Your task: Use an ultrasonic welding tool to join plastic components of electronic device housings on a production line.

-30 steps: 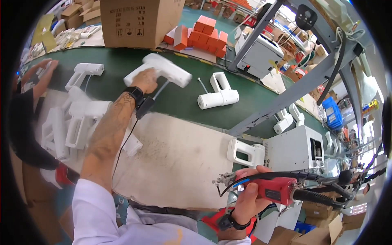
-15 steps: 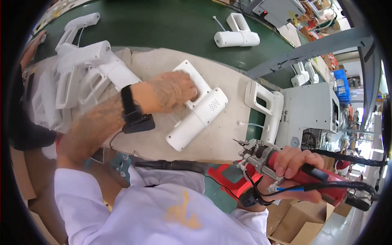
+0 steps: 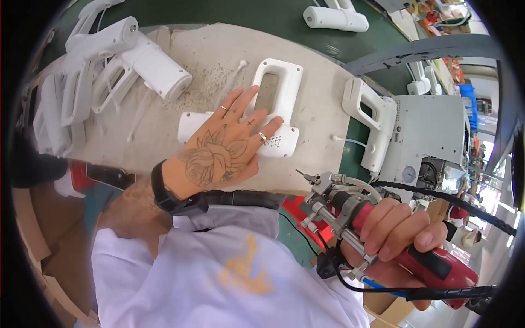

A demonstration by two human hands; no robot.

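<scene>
A white plastic device with a loop handle and a tubular body lies on the beige work surface, its handle pointing away from me. Spread flat over its body is my left hand, fingers apart and touching the casing near the small speaker holes. My right hand is wrapped round a red power screwdriver fitted with a metal feed head. The thin tip of the screwdriver points left, in front of the device and apart from it. A short white cable lies beside the handle.
More white devices are piled at the left. Another one stands at the right beside a grey metal machine box, and one more rests on the green belt. A black hose runs to the right.
The white device has turned so its handle points away and its body lies crosswise. My left hand has moved from the handle onto the body and spread out. The screwdriver stays in my right hand.
</scene>
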